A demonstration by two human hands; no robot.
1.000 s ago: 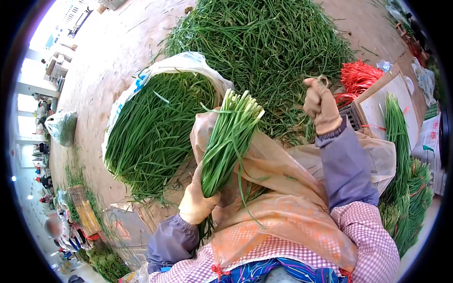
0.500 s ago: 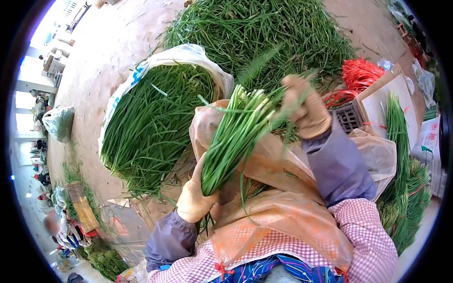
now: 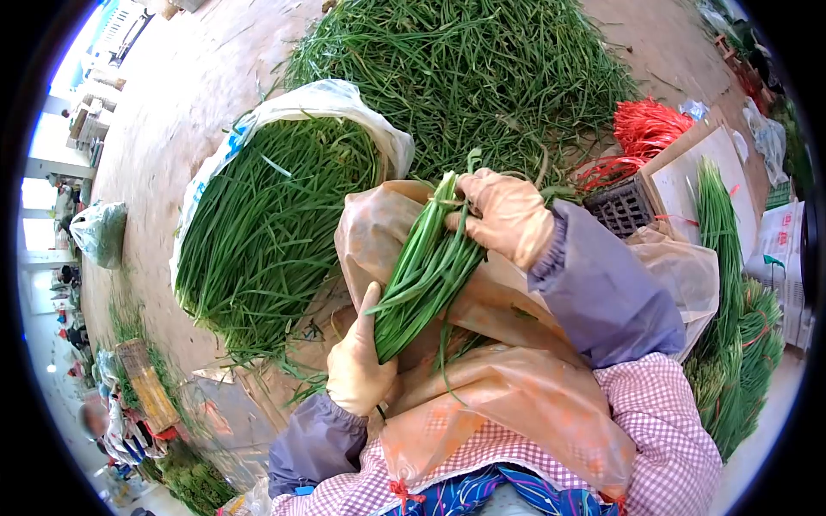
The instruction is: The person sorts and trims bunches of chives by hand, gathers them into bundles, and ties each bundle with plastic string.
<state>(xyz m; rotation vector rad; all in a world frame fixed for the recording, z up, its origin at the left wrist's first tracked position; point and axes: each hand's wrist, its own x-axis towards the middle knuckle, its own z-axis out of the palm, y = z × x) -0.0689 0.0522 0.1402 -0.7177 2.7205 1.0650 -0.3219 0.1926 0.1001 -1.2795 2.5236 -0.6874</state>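
Tan floor [image 3: 163, 172], hard and scuffed, spreading under everything; stray green blades and scraps scattered on it. Room runs off at far left, curved by the lens: pale wall, bright openings [image 3: 41, 133], small distant people and stacked goods, too small to sort out.

Green heap [image 3: 456, 77], loose and tangled, fills the far centre, directly on the floor. White plastic bag [image 3: 331, 99], mouth open, nearer and to the left, packed with long stalks [image 3: 267, 224]; its right rim close against the heap. Translucent orange-brown sheet [image 3: 516, 413] covers the wearer's lap, rumpled, one raised fold beside the bag and behind the held bunch. Right forearm in a purple sleeve crosses above it, hiding part.

Right side crowded: tied bundles [image 3: 753, 370] piled low, a long bundle [image 3: 718, 215] standing against a white-faced board [image 3: 705, 181]. Dark lattice crate [image 3: 624, 209] left of the board, partly covered. Red strips [image 3: 650, 129] heaped just beyond the crate, a few looping toward the green heap. Knotted clear bag [image 3: 99, 235], green inside, well apart on the left.

Held bunch [image 3: 422, 284] over the lap, slanted, pale ends up and away. Left hand [image 3: 361, 370] closed round its lower, leafy end, thumb extended along it. Right hand [image 3: 508, 215] at the pale end, fingers bent onto the stalks. Hands apart, both clamped on the same bunch.
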